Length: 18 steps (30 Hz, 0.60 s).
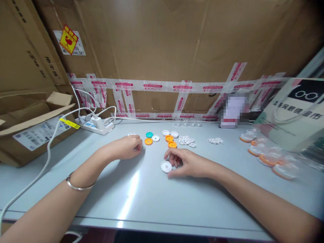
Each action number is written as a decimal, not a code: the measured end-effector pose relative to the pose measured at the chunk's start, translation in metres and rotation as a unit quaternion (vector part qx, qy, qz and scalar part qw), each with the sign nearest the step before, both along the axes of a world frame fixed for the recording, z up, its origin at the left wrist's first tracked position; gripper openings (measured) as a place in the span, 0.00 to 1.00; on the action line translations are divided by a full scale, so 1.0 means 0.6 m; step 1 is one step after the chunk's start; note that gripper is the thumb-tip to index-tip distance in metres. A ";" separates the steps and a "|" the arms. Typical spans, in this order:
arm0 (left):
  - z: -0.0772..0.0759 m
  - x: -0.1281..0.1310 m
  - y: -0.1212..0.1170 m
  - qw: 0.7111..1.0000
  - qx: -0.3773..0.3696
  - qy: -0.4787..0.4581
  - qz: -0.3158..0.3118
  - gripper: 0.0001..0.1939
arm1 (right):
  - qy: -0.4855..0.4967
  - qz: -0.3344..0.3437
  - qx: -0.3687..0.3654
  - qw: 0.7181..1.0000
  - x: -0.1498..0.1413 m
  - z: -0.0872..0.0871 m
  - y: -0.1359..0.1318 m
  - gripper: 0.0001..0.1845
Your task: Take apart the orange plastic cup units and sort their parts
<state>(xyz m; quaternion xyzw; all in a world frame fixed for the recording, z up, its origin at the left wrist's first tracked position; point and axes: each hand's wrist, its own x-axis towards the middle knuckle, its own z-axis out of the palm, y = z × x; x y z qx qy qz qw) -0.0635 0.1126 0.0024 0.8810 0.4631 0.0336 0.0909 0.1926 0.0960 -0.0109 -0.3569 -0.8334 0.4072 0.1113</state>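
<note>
My right hand [188,162] grips a white round plastic cap [166,166] between thumb and fingers, just above the table. To its left, my left hand [128,147] rests low over the tabletop with its fingers curled; whatever is in them is hidden. Small white pieces [131,134] show just behind its knuckles. Between and beyond my hands lie a green cap [149,134], an orange cap [148,141] and a white cap [155,138] in one group. Another group holds white caps [174,134] and orange caps [172,144], close to my right fingertips.
White patterned pieces [186,140] lie in a pile, with more cut-out pieces [215,141] to the right. Clear cups [188,122] line the back. Orange-based clear containers [285,168] stand right, before a paper bag [291,114]. A power strip [97,127] and open carton [37,131] stand left.
</note>
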 end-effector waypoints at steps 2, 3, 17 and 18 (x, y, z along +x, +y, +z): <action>0.001 0.017 -0.013 0.999 0.028 -0.044 -0.010 0.08 | 0.009 -0.002 0.005 1.000 0.001 0.001 0.001 0.21; 0.001 0.029 -0.021 0.996 0.032 -0.075 -0.026 0.10 | 0.010 -0.005 0.014 1.000 0.001 0.001 0.002 0.18; -0.047 0.107 -0.053 0.985 0.000 -0.174 -0.006 0.14 | -0.076 -0.068 0.179 0.978 -0.017 -0.005 -0.012 0.05; -0.048 0.110 -0.054 0.985 0.002 -0.173 0.004 0.14 | -0.090 -0.071 0.188 0.975 -0.019 -0.005 -0.015 0.05</action>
